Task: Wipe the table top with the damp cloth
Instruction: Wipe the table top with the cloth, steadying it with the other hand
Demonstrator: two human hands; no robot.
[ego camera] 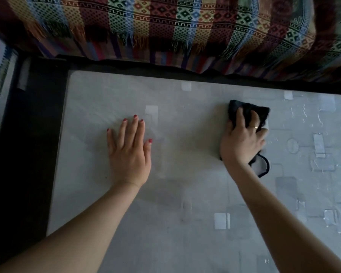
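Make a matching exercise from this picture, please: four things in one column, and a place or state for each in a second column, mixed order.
Column 1:
1. left hand
2. right hand
3. dark cloth
4. patterned blanket

Column 2:
A. hangs with a fringe beyond the far edge of the table top
B. lies flat, fingers straight, on the table
C. bunched under a hand, on the table
D. wears a ring and grips the cloth

Pairs: 1-B, 2-D, 3-C, 4-A

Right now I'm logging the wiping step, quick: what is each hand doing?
Left hand: open, fingers straight, flat on the table top.
Right hand: fingers curled round the black cloth, pressing it down.
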